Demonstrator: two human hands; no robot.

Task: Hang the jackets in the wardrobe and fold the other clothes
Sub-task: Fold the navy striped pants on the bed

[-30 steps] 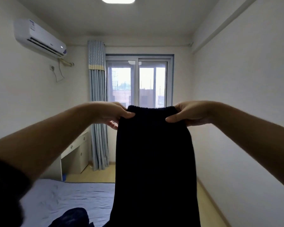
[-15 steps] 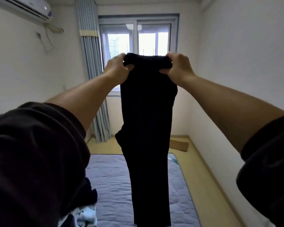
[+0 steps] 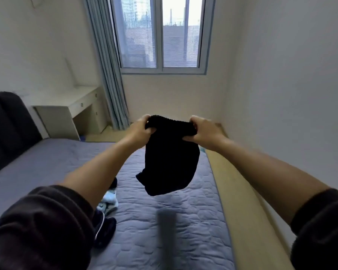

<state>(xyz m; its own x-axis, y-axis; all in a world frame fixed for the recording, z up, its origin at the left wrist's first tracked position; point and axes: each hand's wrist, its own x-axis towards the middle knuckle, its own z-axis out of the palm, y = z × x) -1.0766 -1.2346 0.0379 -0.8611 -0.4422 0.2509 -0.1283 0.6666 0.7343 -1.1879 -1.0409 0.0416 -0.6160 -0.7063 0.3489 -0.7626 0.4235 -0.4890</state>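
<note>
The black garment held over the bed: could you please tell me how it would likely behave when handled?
Probably floppy: the black garment sags and bunches below the grip. Likely light: left hand and right hand hold its edge at arm's length.

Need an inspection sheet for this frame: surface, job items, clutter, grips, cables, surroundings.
Surface: bed with a quilted grey-blue cover, wrinkled.
Job's things: black trousers held in the air above the bed, bunched below the ribbed waistband; a dark blurred streak beneath them, too blurred to tell.
Clutter: light blue garment and dark garment heaped on the bed, partly hidden by the left arm.
Grips: left hand and right hand each hold the waistband, fingers curled round it.
Cables: nothing seen.
Surroundings: white desk, curtain, window, dark headboard, wood floor.
</note>
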